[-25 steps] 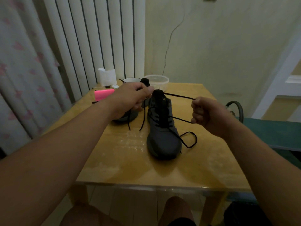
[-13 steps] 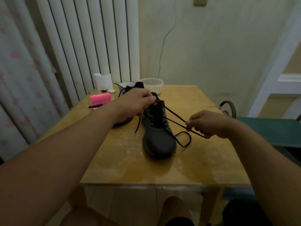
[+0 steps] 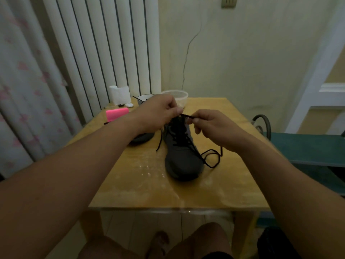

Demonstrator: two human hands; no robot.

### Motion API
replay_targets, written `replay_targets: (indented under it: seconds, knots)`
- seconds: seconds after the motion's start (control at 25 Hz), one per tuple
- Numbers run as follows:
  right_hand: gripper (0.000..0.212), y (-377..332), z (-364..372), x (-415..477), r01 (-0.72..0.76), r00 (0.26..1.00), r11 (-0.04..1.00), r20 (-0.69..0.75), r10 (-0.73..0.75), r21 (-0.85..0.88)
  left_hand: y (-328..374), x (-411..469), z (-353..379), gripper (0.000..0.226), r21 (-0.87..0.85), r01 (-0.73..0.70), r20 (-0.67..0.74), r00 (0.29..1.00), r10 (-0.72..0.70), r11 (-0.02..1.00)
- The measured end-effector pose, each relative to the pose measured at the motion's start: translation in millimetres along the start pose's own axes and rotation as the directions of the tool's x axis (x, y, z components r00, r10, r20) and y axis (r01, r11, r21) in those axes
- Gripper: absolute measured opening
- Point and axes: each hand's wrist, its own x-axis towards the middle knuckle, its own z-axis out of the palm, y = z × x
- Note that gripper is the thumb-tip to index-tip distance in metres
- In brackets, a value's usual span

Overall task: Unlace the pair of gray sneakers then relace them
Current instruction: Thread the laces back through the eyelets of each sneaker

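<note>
Gray sneaker [image 3: 183, 157], black lace [image 3: 211, 166] trailing loose, left fingers [image 3: 172, 107] gripping its collar, right fingers [image 3: 194, 119] pinching lace tip

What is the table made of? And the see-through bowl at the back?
The table looks like varnished wood: yellow-brown and shiny with reflections. The bowl is probably plastic: cloudy, thin-walled, though glass is possible.

One sneaker [image 3: 183, 163] sits in the middle of the table [image 3: 141, 186], toe toward the front edge. The other sneaker [image 3: 142, 137] is just left of it, farther back. A lace [image 3: 211, 166] loops on the table right of the toe. A bowl [image 3: 143, 98], a tub [image 3: 179, 96] and a paper roll [image 3: 119, 94] stand at the back.
</note>
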Motion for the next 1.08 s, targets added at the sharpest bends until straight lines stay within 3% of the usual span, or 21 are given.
replay_targets:
  seconds: [0.16,0.36,0.56,0.68,0.72,0.8,0.88,1.08]
  knots:
    - [0.019,7,8,-2,-0.062,0.997,0.993,0.048,0.057,0.098,-6,4,15,0.023,-0.022,0.027,0.037,0.999,-0.027,0.999]
    - [0.016,16,19,11,0.015,0.985,0.998,-0.174,-0.004,0.062,-7,16,26,0.017,-0.166,0.018,0.033,0.999,-0.013,0.986]
    - [0.020,27,26,19,0.094,0.983,0.971,-0.177,-0.055,0.219,-18,21,27,0.015,-0.237,0.019,0.016,1.000,-0.015,0.971]
    - [0.022,41,28,33,-0.015,0.950,0.931,-0.285,0.127,0.364,-33,40,29,0.022,-0.127,0.045,-0.151,0.986,-0.064,0.991]
    - [0.022,48,29,38,-0.059,0.932,0.911,-0.306,0.196,0.407,-41,49,27,0.026,0.032,0.055,-0.104,0.993,-0.051,0.998]
    - [0.022,59,29,50,-0.091,0.919,0.922,-0.325,0.223,0.375,-54,66,26,0.039,0.398,0.023,0.151,0.984,-0.090,0.917]
    - [0.023,61,31,61,-0.086,0.943,0.937,-0.276,0.186,0.338,-54,80,25,0.044,0.582,-0.016,0.296,0.935,-0.193,0.813]
    - [0.021,65,37,79,-0.034,0.982,0.944,-0.165,0.093,0.329,-39,105,17,0.025,0.513,0.062,0.469,0.815,-0.340,0.856]
